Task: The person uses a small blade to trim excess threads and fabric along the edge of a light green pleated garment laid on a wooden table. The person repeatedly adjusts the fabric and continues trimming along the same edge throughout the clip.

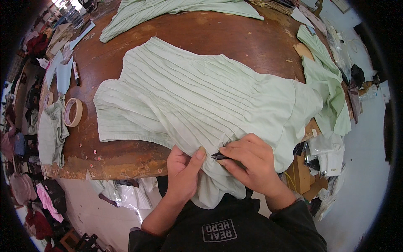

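A pale green pleated garment (201, 92) lies spread over the brown table, and its near part hangs over the front edge towards my lap. At that edge my left hand (184, 168) pinches a fold of the cloth between thumb and fingers. Close to its right, my right hand (252, 161) is closed around small black thread snips (218, 156). Their dark pointed tip rests at the cloth near my left thumb. Most of the snips is hidden inside my fingers.
A masking tape roll (73, 112), a black-and-white marker (76, 74) and a folded pale cloth (53, 132) are on the left of the wooden table (121, 155). More green fabric lies at the far edge (176, 10) and right (323, 80). Plastic-wrapped items (329, 155) crowd the lower right.
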The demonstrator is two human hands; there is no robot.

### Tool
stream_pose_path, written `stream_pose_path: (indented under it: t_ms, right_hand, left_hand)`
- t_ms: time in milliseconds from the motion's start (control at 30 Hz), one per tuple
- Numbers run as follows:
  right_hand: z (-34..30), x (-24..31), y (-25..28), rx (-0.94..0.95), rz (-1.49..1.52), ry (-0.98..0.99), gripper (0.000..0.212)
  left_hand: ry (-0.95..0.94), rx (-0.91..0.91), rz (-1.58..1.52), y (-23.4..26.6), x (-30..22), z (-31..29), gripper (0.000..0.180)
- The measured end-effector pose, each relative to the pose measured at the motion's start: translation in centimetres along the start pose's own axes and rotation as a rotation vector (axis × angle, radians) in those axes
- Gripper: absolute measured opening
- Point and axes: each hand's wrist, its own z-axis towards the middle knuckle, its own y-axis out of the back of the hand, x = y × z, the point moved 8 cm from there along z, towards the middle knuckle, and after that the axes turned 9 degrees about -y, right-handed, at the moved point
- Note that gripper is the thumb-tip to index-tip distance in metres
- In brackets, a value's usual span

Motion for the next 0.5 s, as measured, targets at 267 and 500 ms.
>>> stream_pose_path:
  t_ms: [267, 500]
  right_hand:
    - [-0.1, -0.5, -0.1, -0.022, 0.045, -0.038, 0.027]
    - [-0.1, -0.5, 0.4, -0.059, 0.126, -0.158, 0.025]
  left_hand:
    - [0.001, -0.007, 0.002, -0.4, -0.2, 0.2, 0.036]
    - [-0.059, -0.039, 0.040, -0.9, -1.3, 0.2, 0.032]
